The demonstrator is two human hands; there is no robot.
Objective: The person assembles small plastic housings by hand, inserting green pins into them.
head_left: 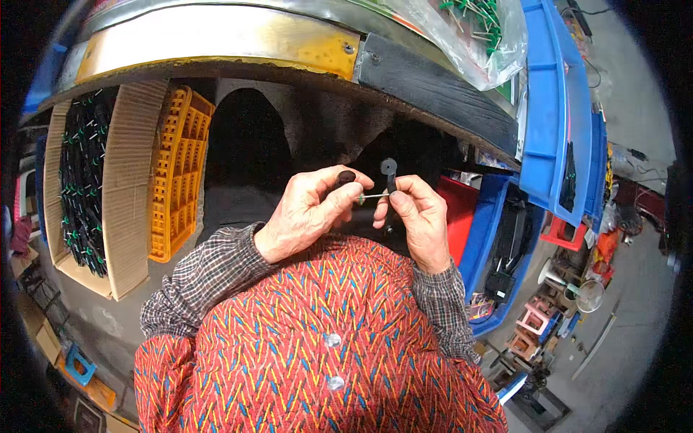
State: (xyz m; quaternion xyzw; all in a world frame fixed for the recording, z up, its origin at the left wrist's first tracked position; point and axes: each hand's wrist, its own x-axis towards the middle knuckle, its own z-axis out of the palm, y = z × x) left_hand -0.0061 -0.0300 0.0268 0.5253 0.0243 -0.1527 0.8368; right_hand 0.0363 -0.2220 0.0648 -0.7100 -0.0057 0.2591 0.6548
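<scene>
Between the two hands, in front of my body, runs a thin metal pin point(375, 195) with a green end. My left hand point(307, 211) is closed, its thumb and fingers pinching the pin's green end. A dark round-ended piece point(346, 176) shows at the same fingers; most of it is hidden. My right hand point(421, 224) is closed on a black strip-like part point(390, 172) with a round end that points up. The pin's other end meets this part at the right fingertips; whether it has entered the part, I cannot tell.
At the left stand a cardboard box point(132, 187) full of black parts with green-ended pins and an orange plastic crate point(180, 177). A workbench edge point(216, 45) crosses ahead. Right are a blue bin point(543, 108), a lower blue bin point(478, 238) and a bag of green-ended pins point(498, 43).
</scene>
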